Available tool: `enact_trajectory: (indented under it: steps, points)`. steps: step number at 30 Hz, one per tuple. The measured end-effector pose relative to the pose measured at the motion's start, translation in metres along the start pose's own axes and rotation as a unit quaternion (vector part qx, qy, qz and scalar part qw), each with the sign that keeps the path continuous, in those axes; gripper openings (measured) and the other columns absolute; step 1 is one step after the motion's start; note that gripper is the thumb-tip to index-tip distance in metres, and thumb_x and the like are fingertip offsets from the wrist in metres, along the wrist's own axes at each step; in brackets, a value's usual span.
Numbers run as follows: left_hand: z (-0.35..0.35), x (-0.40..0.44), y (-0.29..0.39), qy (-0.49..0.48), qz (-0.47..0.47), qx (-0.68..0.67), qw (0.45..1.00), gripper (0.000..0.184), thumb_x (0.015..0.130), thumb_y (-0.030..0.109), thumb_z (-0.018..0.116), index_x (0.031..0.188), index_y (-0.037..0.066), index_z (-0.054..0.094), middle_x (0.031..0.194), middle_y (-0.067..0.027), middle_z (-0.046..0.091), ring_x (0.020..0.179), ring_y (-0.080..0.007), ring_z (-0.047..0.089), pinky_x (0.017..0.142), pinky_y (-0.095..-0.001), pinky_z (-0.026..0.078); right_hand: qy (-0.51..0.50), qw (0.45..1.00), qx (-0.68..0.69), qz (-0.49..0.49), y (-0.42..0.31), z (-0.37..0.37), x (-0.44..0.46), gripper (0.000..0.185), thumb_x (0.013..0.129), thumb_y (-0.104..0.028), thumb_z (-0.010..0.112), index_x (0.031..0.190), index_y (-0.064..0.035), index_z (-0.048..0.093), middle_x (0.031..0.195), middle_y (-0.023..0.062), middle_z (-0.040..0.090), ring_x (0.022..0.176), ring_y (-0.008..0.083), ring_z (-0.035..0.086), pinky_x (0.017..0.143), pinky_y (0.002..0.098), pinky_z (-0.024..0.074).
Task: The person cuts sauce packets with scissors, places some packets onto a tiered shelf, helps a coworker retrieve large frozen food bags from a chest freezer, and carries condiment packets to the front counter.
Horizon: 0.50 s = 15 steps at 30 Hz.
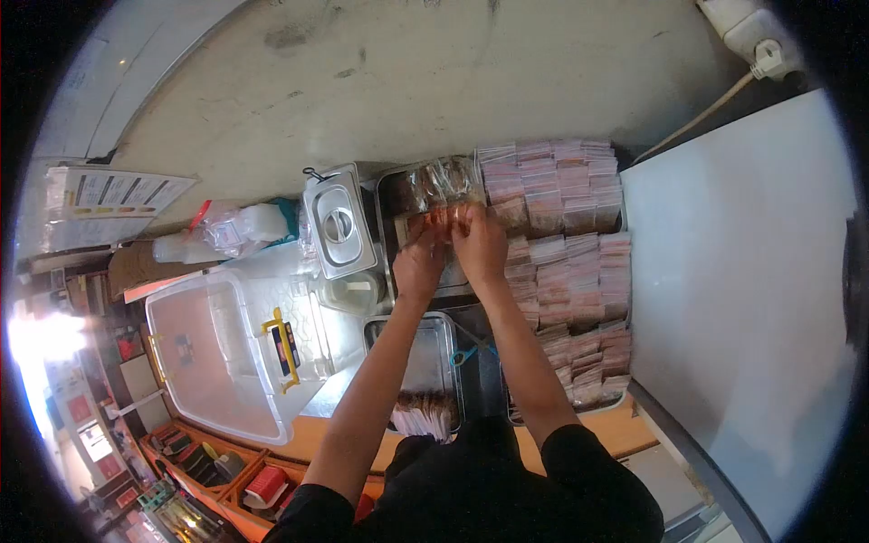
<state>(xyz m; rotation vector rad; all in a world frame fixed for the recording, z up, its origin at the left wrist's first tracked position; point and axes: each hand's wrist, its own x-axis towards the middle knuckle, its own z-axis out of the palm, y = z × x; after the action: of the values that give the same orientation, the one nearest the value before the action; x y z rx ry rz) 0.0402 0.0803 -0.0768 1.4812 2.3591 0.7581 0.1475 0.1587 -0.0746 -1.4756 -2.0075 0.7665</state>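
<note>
My left hand [420, 262] and my right hand [480, 242] meet over the back metal tray [388, 244]. The fingers of both are closed on a small clear packet [447, 215] with something orange-red in it; its exact contents I cannot make out. Just beyond my fingers, shiny plastic-wrapped brown packets [442, 181] lie in that tray. To the right of my right hand stand rows of thin upright packets [552, 185], pinkish and clear. Nearer my body, scissors with blue handles [463, 356] lie beside a second metal tray [412, 353], which has more packets at its near end.
Left of the trays are a lidded steel container [338, 226], a pale plastic tub [351, 293] and a large clear box [213, 353] with yellow latches. Orange crates [204, 462] stand lower left. A white panel [733, 271] bounds the right side, below a plugged cable [711, 113].
</note>
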Motion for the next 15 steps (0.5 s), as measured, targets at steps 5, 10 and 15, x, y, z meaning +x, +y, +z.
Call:
enact_trajectory:
  steps: [5, 10, 15]
  points:
    - [-0.005, 0.001, -0.005, 0.009, -0.009, -0.002, 1.000, 0.034, 0.083, 0.017, 0.069, 0.116, 0.010, 0.065, 0.134, -0.0100, 0.061, 0.094, -0.0385, 0.069, 0.075, -0.0474, 0.058, 0.007, 0.999, 0.024, 0.037, -0.007, 0.002, -0.001, 0.049, 0.075, -0.010, 0.080, 0.114, -0.0006, 0.051, 0.097, 0.0244, 0.065, 0.094, 0.0446, 0.065, 0.072, 0.0506, 0.0528]
    - [-0.008, -0.003, -0.002, -0.030, -0.018, 0.002, 0.999, 0.039, 0.085, 0.018, 0.067, 0.121, 0.006, 0.061, 0.131, -0.0170, 0.062, 0.093, -0.0408, 0.069, 0.077, -0.0490, 0.057, -0.037, 0.993, 0.070, 0.085, -0.019, 0.000, -0.006, 0.055, 0.077, -0.010, 0.080, 0.121, 0.0009, 0.049, 0.103, 0.0265, 0.066, 0.100, 0.0467, 0.064, 0.078, 0.0513, 0.0519]
    - [-0.012, -0.004, -0.010, 0.027, -0.013, -0.073, 0.997, 0.035, 0.086, 0.015, 0.068, 0.120, 0.005, 0.062, 0.114, -0.0176, 0.069, 0.094, -0.0406, 0.068, 0.076, -0.0475, 0.056, -0.012, 0.996, 0.091, -0.001, 0.001, 0.011, -0.010, 0.047, 0.080, -0.007, 0.076, 0.120, 0.0001, 0.052, 0.108, 0.0251, 0.064, 0.104, 0.0448, 0.063, 0.086, 0.0491, 0.0506]
